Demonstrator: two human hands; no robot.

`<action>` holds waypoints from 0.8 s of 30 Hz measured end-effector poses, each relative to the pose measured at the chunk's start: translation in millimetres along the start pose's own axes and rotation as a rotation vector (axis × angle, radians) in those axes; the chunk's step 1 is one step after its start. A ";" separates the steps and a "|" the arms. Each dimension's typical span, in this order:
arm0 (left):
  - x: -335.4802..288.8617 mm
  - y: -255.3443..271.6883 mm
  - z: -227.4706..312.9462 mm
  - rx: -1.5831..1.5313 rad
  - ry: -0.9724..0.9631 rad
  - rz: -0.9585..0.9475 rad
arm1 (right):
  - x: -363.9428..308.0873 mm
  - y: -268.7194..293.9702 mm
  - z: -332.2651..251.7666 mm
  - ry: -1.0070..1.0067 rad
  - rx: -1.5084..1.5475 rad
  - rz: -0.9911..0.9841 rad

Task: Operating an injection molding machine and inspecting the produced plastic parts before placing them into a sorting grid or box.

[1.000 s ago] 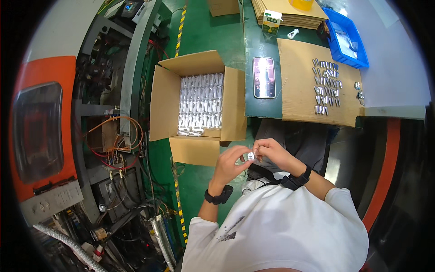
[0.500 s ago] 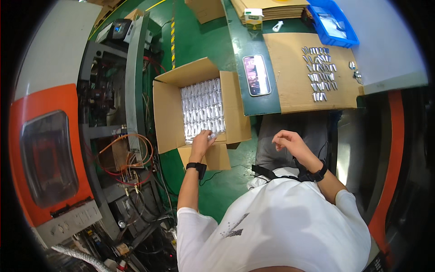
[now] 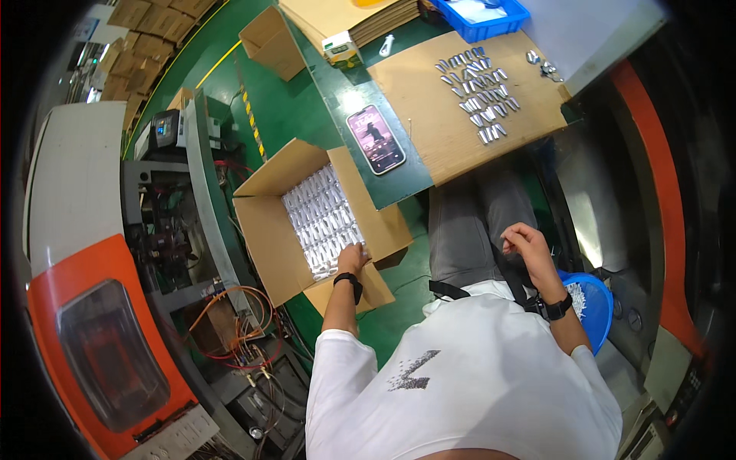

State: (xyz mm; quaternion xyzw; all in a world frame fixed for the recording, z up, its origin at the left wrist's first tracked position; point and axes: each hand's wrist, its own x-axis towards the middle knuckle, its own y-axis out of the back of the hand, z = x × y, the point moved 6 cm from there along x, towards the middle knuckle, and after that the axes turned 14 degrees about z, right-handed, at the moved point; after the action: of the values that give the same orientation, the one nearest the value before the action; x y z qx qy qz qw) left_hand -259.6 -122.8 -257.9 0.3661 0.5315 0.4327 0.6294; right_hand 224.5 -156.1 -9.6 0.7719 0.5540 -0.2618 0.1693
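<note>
My left hand [image 3: 353, 257] reaches down into an open cardboard box [image 3: 261, 222] on the floor to my left. Its fingers rest on the near end of the rows of small silver pieces [image 3: 322, 215] that fill the box. Whether the fingers pinch a piece is hidden. My right hand [image 3: 525, 241] hovers over my lap, fingers loosely curled and apart, with nothing in it. Both wrists wear a black band.
Ahead lies a brown board [image 3: 429, 130] with several silver pieces [image 3: 479, 100] in rows, and a phone [image 3: 376, 138] on the green table beside it. A blue bowl [image 3: 594, 303] of small white parts sits by my right elbow. A blue bin [image 3: 483, 11] stands far back. Machinery and wires [image 3: 230, 330] crowd my left.
A second ago both hands held a small piece together at my chest. The left hand has since gone down-left into the box, and the right hand stays over my lap with nothing in it.
</note>
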 end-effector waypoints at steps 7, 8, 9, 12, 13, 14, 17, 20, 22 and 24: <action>9.8 -8.8 -2.4 0.048 0.091 0.016 | -5.9 18.9 -6.9 0.074 -0.041 0.063; 8.5 -11.8 -2.4 0.062 0.109 -0.035 | -5.7 20.8 -7.5 0.081 -0.059 0.076; 6.0 -15.8 -3.8 0.091 0.142 -0.108 | -6.0 21.2 -7.5 0.081 -0.051 0.068; 3.6 -13.8 -5.6 0.024 0.202 -0.066 | -6.9 23.0 -7.2 0.081 -0.050 0.059; 1.6 -14.7 -9.4 0.011 0.259 -0.092 | -6.3 22.7 -7.8 0.086 -0.054 0.050; 0.2 -12.9 -9.7 -0.002 0.241 -0.077 | -5.7 22.3 -8.5 0.089 -0.058 0.040; -8.6 -7.1 -14.1 -0.202 0.350 -0.040 | -1.0 25.8 -11.2 0.097 -0.076 0.016; -35.0 18.1 -11.6 -0.269 0.417 0.296 | 14.0 36.3 -8.4 0.130 -0.075 -0.019; -65.5 29.8 -1.6 -0.303 0.492 0.395 | 34.3 48.0 4.5 0.114 -0.105 -0.024; -99.1 60.7 16.5 -0.542 0.489 0.746 | 60.2 58.8 25.1 0.107 -0.118 -0.030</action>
State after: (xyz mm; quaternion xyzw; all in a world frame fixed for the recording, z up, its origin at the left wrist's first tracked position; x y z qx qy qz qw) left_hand -258.7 -193.7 -164.3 0.2429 0.3651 0.8225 0.3621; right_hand 289.6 -143.1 -67.1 0.7650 0.5884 -0.1895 0.1808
